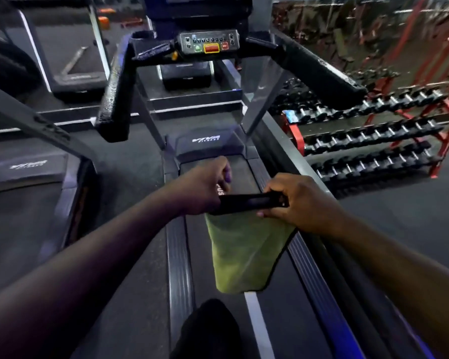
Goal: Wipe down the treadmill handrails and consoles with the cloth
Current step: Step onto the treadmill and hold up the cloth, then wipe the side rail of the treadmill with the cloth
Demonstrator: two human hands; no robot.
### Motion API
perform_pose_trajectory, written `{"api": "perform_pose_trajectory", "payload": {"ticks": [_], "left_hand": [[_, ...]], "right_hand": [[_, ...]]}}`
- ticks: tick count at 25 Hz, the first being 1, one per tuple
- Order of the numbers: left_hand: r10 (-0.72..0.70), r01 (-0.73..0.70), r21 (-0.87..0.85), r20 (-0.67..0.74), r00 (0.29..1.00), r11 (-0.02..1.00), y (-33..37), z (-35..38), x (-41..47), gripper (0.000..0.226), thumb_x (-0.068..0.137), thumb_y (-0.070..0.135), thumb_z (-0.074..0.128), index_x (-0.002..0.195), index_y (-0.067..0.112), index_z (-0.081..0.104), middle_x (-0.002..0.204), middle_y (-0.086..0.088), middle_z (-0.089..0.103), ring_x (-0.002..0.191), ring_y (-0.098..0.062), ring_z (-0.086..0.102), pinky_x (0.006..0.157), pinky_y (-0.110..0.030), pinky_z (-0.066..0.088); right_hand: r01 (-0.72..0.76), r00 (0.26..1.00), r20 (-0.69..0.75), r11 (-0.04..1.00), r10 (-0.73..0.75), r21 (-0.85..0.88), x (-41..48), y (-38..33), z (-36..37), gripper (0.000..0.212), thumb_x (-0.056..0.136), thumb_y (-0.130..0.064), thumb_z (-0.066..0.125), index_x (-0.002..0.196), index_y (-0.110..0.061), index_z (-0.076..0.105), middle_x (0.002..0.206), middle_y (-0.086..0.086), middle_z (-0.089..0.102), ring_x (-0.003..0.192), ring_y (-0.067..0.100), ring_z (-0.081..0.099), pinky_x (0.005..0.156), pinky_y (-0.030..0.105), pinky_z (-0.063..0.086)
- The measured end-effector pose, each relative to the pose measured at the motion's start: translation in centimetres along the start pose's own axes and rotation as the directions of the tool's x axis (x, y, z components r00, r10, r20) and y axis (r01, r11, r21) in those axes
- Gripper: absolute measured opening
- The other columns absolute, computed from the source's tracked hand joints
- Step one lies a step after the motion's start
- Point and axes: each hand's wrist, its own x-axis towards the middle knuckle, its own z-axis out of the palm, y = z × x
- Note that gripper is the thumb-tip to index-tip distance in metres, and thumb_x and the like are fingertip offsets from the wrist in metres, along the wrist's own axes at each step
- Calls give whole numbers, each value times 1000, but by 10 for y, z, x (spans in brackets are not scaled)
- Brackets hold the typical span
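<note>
Gripped green, black-edged fabric cloth (244, 252) by top edge: left hand (205, 186) curled round one end, right hand (301, 200) pinching other. Hung above dark treadmill belt (278, 314).

at 12 o'clock the top edge cuts off the treadmill's screen (197, 6), and the button labels on the console panel (208, 42) below it are too small to read. near the centre a dark flat thing (249, 203) of unclear kind, pinched by the right hand (301, 200), hides the upper hem of the cloth (241, 255). the left hand (202, 187) covers its own fingertips and part of the belt lettering. at 3 o'clock the dumbbell rack (368, 136) is blurred. at 6 o'clock the bottom edge crops a dark shape (208, 330).
</note>
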Motion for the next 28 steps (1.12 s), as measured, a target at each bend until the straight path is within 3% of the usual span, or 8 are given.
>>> {"api": "perform_pose_trajectory", "payload": {"ticks": [5, 9, 13, 18, 21, 23, 25, 28], "left_hand": [[16, -30, 124, 112, 994, 992, 13, -95, 90, 27, 72, -5, 68, 82, 17, 57, 83, -9, 64, 65, -9, 50, 61, -29, 45], [-41, 49, -190, 47, 998, 980, 76, -185, 129, 19, 68, -4, 58, 78, 13, 56, 73, 0, 70, 65, -8, 59, 62, -31, 45], [15, -42, -348, -79, 997, 936, 121, -239, 167, 34, 73, 5, 80, 92, 12, 52, 97, -2, 79, 88, -13, 69, 77, -33, 52], [159, -95, 277, -220, 963, 956, 136, -239, 248, 58, 63, 23, 100, 104, 25, 60, 76, 14, 64, 68, 6, 58, 63, -29, 44], [-9, -75, -219, -360, 933, 973, 160, -245, 293, 57, 59, 17, 99, 102, 19, 62, 76, 10, 71, 65, 4, 59, 59, -21, 49], [-101, -261, -688, -438, 893, 677, 179, -260, 327, 67, 64, 17, 96, 120, 10, 59, 96, 1, 74, 79, -7, 69, 65, -22, 58], [-124, -268, -766, -411, 903, 585, 187, -257, 352, 90, 63, 30, 100, 135, 4, 53, 112, -8, 73, 90, -17, 73, 70, -28, 62], [-316, 72, -654, -263, 912, 753, 171, -208, 367, 74, 59, 30, 103, 118, 5, 68, 109, -11, 80, 95, -22, 74, 79, -32, 59]], "right_hand": [[-68, 949, 290, 976, 127, -206, 103, 45, -73, 28, 78, -48, 73, 88, -38, 49, 93, -15, 55, 84, 9, 61, 66, 31, 49], [-193, 969, 213, 923, 125, 333, 156, 43, -153, 19, 67, -5, 69, 77, -14, 55, 107, -4, 71, 99, 7, 70, 82, 29, 57], [-243, 958, 17, 780, 286, 577, 201, 56, -204, 51, 73, 6, 76, 98, -31, 51, 99, 2, 66, 89, 12, 63, 77, 28, 52], [-209, 903, -42, 520, 429, 828, 254, 126, -245, 60, 71, -4, 90, 119, -19, 56, 100, 18, 79, 90, 21, 75, 85, 42, 61], [-159, 897, -82, 489, 435, 858, 281, 160, -279, 61, 65, -17, 94, 117, -18, 62, 101, 20, 78, 88, 25, 73, 90, 61, 61], [2, 891, -134, 292, 434, 956, 308, 191, -315, 73, 65, -32, 99, 126, -19, 61, 107, 15, 76, 93, 24, 72, 91, 52, 61], [23, 943, -69, 142, 327, 990, 332, 214, -337, 77, 72, -29, 96, 137, -19, 56, 122, 11, 71, 110, 24, 69, 99, 47, 57], [-268, 944, 160, 387, 289, 882, 337, 246, -307, 42, 84, -5, 84, 123, -14, 71, 125, 5, 76, 118, 19, 71, 112, 50, 51]]}}
